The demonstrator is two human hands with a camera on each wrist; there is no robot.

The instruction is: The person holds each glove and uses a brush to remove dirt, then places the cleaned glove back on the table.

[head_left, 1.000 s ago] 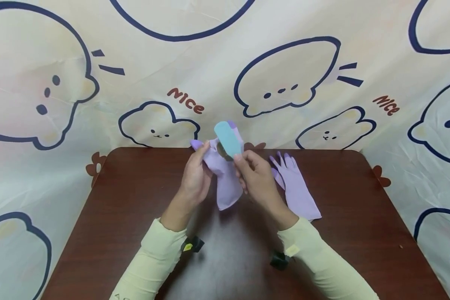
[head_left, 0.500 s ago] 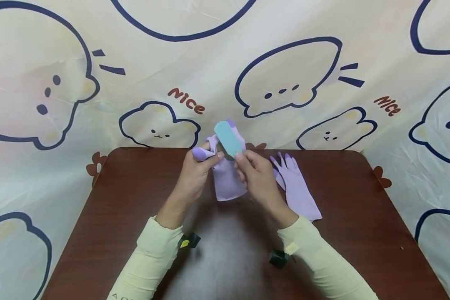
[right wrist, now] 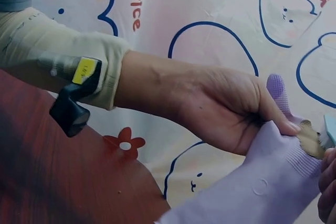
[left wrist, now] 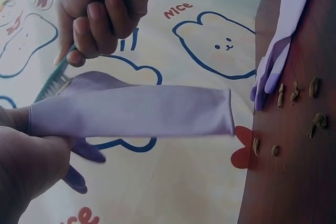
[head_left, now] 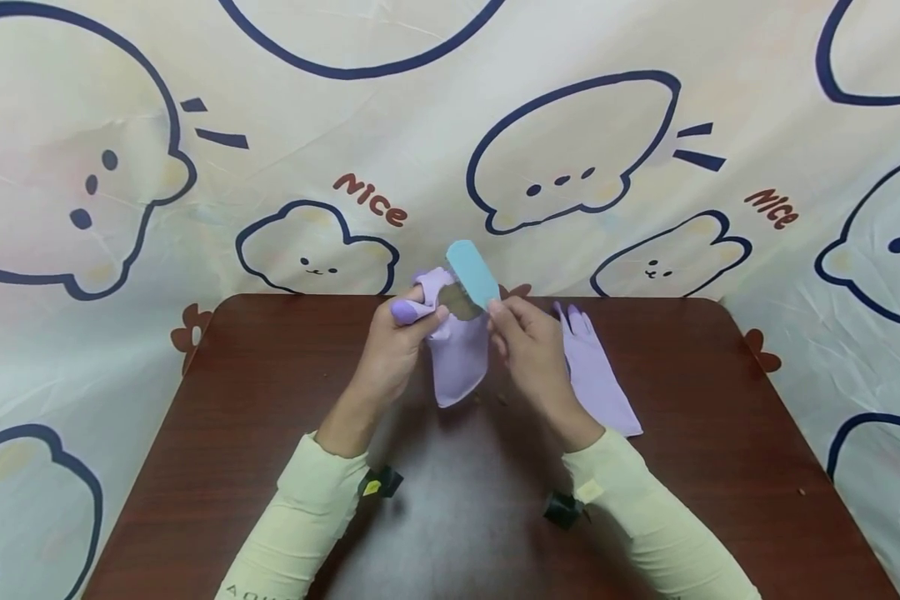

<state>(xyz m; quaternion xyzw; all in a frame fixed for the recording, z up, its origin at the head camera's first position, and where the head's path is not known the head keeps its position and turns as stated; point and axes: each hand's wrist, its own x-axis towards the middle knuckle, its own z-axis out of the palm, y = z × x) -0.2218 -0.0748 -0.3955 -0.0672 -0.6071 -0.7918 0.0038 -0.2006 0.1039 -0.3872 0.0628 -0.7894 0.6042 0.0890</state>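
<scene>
A lilac rubber glove (head_left: 461, 367) with darker purple fingertips is held up above the table by my left hand (head_left: 390, 350), thumb pressed on it beside the glove's bent thumb. A brown, mud-like patch (head_left: 457, 302) covers part of its palm. Between thumb and fingers, my right hand (head_left: 528, 346) grips a light blue brush (head_left: 474, 273), tilted at the patch's right edge. Its bristles (left wrist: 56, 81) face the glove in the left wrist view. In the right wrist view, brush and right hand are mostly cut off at the frame's edge.
A second lilac glove (head_left: 603, 379) lies flat on the dark brown table (head_left: 255, 467), right of my right hand. Several dry brown clumps (left wrist: 320, 120) are scattered on the tabletop. A white cloth (head_left: 435, 133) with cartoon drawings hangs behind and at the sides.
My left thumb has moved over onto the glove, and the glove's thumb now points toward me. The brush has shifted right, uncovering more of the brown patch.
</scene>
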